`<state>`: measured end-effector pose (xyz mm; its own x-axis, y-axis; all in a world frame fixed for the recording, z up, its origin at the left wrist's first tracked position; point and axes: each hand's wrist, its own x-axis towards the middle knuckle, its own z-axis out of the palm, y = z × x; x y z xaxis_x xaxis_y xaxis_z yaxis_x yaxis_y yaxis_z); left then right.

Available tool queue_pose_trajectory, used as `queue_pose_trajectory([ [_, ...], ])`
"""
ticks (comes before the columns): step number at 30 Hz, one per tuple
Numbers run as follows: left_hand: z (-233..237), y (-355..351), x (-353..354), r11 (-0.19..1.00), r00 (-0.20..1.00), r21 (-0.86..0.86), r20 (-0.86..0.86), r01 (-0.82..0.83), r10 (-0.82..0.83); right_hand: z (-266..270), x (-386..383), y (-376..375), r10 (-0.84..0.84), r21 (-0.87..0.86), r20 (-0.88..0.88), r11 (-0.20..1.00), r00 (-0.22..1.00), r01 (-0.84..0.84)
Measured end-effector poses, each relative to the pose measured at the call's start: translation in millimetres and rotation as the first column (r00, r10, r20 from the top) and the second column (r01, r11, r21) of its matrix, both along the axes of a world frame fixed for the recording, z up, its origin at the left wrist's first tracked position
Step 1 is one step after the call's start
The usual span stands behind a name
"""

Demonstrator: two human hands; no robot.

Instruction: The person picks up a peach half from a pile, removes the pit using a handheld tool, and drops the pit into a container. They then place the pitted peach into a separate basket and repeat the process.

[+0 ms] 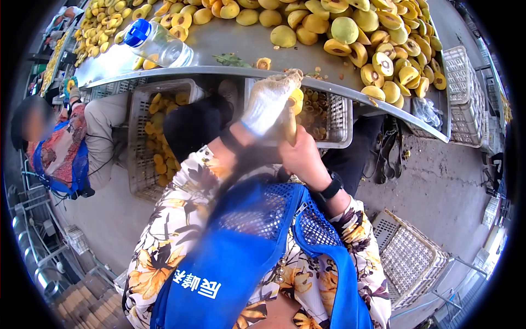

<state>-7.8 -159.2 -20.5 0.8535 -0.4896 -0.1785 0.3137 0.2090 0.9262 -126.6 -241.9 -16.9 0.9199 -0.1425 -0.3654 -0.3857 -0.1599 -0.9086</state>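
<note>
Hands close together at frame centre, just above a blue mesh apron (246,257). The left hand (267,103), in a white glove, is wrapped round a yellow fruit half (296,101). The right hand (302,156), bare w/ a black watch (331,189) on the wrist, is fisted on a tan tool (289,127) pointing up at the fruit half; can't tell if the tip touches it. Behind the hands, under the table, sits a grey crate (342,120) w/ brownish pits; left of it a 2nd crate (133,142) w/ yellow pieces. An empty crate (408,257) lies lower right on the floor. The metal table (219,38) runs across the upper frame: water bottle (159,44) w/ blue cap on its side upper left, fruit heap (378,49) upper right. A co-worker (60,148) sits far left.
</note>
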Motion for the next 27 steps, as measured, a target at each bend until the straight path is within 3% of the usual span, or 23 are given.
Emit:
queue_pose_trajectory([
  [2, 24.2, -5.8, -9.3, 0.992, 0.989, 0.095, -0.109, -0.086, 0.096, 15.9, 1.1, -0.9, 0.003, 0.242, -0.200, 0.969, 0.980, 0.047],
  [4, -7.3, -2.9, -7.9, 0.997, 0.967, 0.041, 0.251, -0.063, 0.051, 37.9, 0.6, 0.4, 0.012, 0.457, -0.381, 0.872, 0.924, 0.177],
  [6, -21.8, 2.4, -8.4, 1.000, 0.991, -0.008, 0.130, 0.005, -0.004, 34.1, -2.2, 6.1, 0.021, 0.398, -0.345, 0.909, 0.938, 0.126],
  [7, 3.7, 4.2, -11.1, 0.998, 0.984, -0.051, -0.173, 0.043, -0.051, 30.0, -3.9, 8.4, 0.028, 0.367, -0.325, 0.925, 0.945, 0.099],
  [8, 17.7, 5.8, -12.9, 0.992, 0.883, -0.105, -0.457, 0.071, -0.111, 22.2, -6.6, 10.0, 0.004, 0.278, -0.246, 0.958, 0.969, 0.067],
  [11, 11.4, 2.4, -13.5, 0.996, 0.889, -0.085, -0.452, 0.035, -0.070, -16.6, -12.8, 15.8, -0.039, -0.016, 0.075, 0.999, 0.996, 0.041],
  [13, 11.5, 1.1, -14.5, 0.988, 0.887, -0.151, -0.459, -0.024, -0.048, -32.0, -12.1, 19.5, -0.030, -0.205, 0.363, 0.972, 0.931, 0.111],
  [16, 5.8, -2.0, -16.6, 0.957, 0.850, -0.261, -0.526, -0.125, -0.032, -22.6, -12.8, 15.5, -0.032, -0.067, 0.115, 0.997, 0.993, 0.040],
  [17, 4.6, -2.2, -16.8, 0.942, 0.830, -0.296, -0.556, -0.160, -0.034, -8.7, -12.0, 13.1, -0.050, 0.163, -0.014, 0.985, 0.999, 0.052],
  [19, 18.9, 0.1, -19.2, 0.953, 0.838, -0.283, -0.542, -0.111, -0.063, 30.0, -8.7, 7.3, 0.006, 0.572, -0.266, 0.806, 0.964, 0.153],
  [23, 17.8, 0.3, -25.9, 0.913, 0.792, -0.387, -0.594, -0.129, -0.140, 33.4, -17.0, 7.5, 0.046, 0.817, -0.224, 0.554, 0.974, 0.162],
  [24, 22.7, 2.9, -27.8, 0.940, 0.835, -0.327, -0.541, -0.096, -0.103, 25.9, -19.3, 10.6, 0.023, 0.824, -0.196, 0.545, 0.980, 0.152],
  [26, 16.7, 8.9, -21.6, 0.926, 0.837, -0.339, -0.545, -0.169, -0.047, 11.6, -18.8, 21.3, -0.088, 0.496, -0.037, 0.863, 0.995, 0.095],
  [27, 13.1, 12.6, -18.1, 0.917, 0.836, -0.344, -0.548, -0.202, -0.022, 10.0, -18.3, 24.8, -0.117, 0.284, 0.060, 0.954, 0.991, 0.095],
])
